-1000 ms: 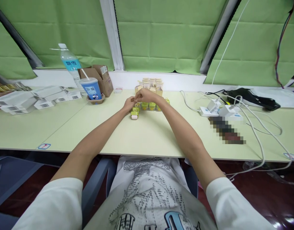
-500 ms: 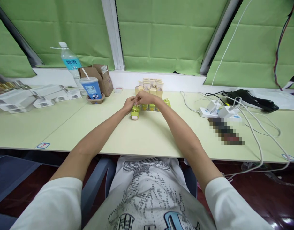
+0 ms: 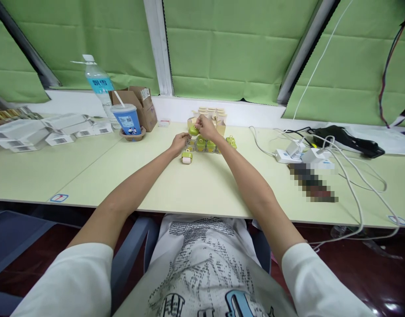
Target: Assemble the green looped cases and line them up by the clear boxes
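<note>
- Green pleated blinds (image 3: 228,48) cover the windows behind the table, split by white frame posts.
- The pale yellow-green table (image 3: 202,185) runs the full width, with a white sill along its far edge.
- White flat boxes (image 3: 40,134) lie stacked far left; a water bottle (image 3: 98,86), a brown carton (image 3: 139,108) and a blue cup (image 3: 127,121) stand near them.
- A power strip with white cables (image 3: 308,154) sprawls on the right.
- The right hand (image 3: 207,127) is raised, its fingers pinching a small green piece (image 3: 193,130) above a row of green pots (image 3: 204,144), just before the cream boxes (image 3: 210,115).
- The left hand (image 3: 180,143) rests on the table, fingers loosely curled, holding nothing that shows, beside a small green-and-white piece (image 3: 187,157).
</note>
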`<action>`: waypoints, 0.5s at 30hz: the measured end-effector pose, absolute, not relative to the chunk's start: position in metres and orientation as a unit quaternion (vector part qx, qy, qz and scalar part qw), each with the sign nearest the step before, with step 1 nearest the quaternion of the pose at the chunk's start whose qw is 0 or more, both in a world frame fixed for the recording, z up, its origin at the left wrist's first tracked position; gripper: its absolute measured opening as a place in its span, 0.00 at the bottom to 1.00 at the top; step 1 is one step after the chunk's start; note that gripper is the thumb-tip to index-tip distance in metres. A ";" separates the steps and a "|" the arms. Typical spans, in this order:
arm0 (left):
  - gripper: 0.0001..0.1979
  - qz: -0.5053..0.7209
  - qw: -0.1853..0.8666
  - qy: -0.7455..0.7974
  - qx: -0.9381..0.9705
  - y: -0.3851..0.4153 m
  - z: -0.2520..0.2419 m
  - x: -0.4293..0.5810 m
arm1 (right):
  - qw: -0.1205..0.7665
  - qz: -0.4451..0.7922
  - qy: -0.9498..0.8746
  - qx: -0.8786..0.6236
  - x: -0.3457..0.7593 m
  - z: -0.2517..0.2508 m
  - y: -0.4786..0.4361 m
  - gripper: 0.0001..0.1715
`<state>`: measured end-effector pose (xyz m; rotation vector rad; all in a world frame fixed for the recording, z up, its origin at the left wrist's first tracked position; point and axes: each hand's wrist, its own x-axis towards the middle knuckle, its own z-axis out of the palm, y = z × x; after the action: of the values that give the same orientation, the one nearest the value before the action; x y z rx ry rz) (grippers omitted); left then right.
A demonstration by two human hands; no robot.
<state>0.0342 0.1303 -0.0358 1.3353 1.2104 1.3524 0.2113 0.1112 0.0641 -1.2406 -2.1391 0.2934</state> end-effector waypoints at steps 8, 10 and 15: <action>0.19 0.549 0.436 0.473 0.533 0.128 -0.035 0.036 | 0.301 0.071 -0.824 -0.475 0.206 0.052 0.117 0.14; 0.22 0.546 0.439 0.472 0.535 0.128 -0.034 0.036 | 0.298 0.056 -0.819 -0.487 0.203 0.050 0.116 0.14; 0.23 0.544 0.438 0.474 0.536 0.125 -0.032 0.036 | 0.272 0.026 -0.813 -0.513 0.198 0.046 0.112 0.13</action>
<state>0.0360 0.1254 -0.0322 1.3333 1.1787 1.3536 0.1978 0.1122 0.0460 -1.3820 -2.1899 0.0705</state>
